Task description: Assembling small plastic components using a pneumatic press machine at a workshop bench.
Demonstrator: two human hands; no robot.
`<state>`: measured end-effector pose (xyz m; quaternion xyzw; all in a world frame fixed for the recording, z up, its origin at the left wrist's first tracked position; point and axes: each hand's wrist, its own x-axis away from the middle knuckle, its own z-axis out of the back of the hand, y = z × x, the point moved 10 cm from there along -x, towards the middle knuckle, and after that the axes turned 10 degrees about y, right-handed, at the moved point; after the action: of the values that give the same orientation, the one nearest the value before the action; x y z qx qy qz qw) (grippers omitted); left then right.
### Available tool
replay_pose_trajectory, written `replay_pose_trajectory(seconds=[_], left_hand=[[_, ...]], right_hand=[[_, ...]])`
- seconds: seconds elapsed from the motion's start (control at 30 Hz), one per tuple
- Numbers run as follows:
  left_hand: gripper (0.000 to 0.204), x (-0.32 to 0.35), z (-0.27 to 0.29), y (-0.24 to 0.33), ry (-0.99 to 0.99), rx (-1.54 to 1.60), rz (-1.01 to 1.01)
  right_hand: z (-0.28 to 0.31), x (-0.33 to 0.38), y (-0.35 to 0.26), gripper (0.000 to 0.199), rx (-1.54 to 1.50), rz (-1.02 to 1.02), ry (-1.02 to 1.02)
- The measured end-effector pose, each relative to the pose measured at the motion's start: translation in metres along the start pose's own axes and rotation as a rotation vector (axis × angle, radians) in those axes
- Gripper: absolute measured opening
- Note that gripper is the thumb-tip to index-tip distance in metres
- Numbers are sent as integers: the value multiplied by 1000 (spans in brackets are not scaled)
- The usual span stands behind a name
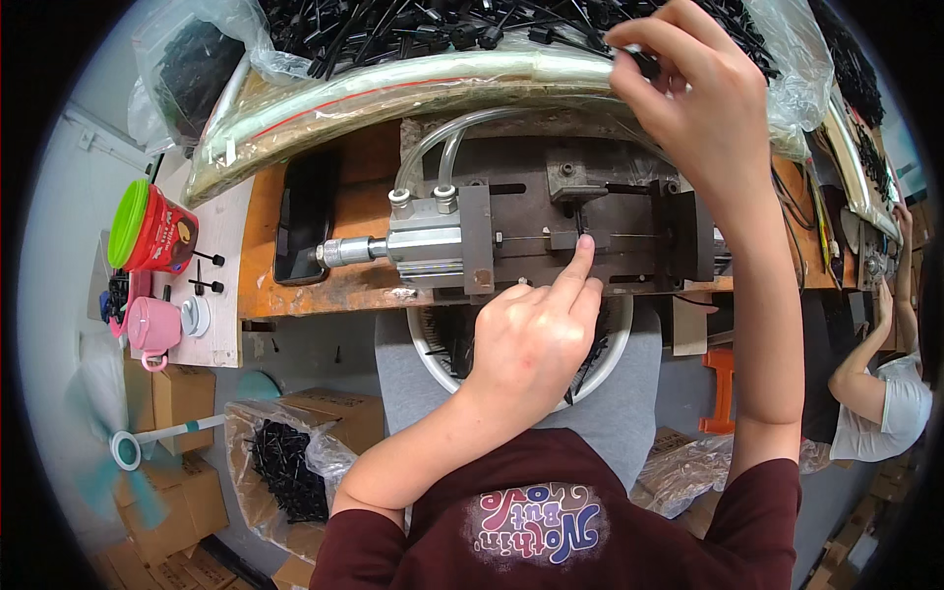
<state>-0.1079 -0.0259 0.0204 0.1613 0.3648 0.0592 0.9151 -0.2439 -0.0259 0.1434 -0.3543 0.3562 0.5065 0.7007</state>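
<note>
My left hand (536, 339) reaches in from the lower left with its index finger stretched out and the others curled. That fingertip rests on a small dark part in the middle of the metal fixture (629, 258). To its left sits a silver pneumatic cylinder (425, 246), and a thin rod runs from it to the middle. My right hand (703, 108) is raised over the far edge of the bench, fingers closed round a black plastic part (644, 64); its far end is hidden. Behind it lies a heap of black stemmed parts (472, 29) in clear plastic.
A dark phone (305, 221) lies left of the cylinder. Further left are a red tub (167, 231) and a pink cup (154, 324). A white bucket (621, 344) of black parts stands between my legs. A co-worker (882, 403) sits at the far right.
</note>
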Motion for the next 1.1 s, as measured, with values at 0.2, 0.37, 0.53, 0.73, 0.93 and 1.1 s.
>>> replay_pose_trajectory(seconds=[0.2,0.37,0.53,0.73,0.93,1.1], left_hand=[[26,-2,1,-1,-59,-11,13],[25,-40,42,-8,76,103,9],[17,-106,87,-42,462,-299,-238],[15,-152,58,-87,342,-380,-68],[11,-165,32,-98,147,-314,117],[15,-135,71,-73,342,149,37]], right_hand=[[16,43,14,28,-473,-408,-172],[34,93,-2,28,-489,-431,-231],[28,137,-39,27,-353,-219,-279],[6,157,-61,25,-140,-107,-394],[1,142,-62,23,-124,-90,-446],[0,137,-64,24,-114,-100,-519]])
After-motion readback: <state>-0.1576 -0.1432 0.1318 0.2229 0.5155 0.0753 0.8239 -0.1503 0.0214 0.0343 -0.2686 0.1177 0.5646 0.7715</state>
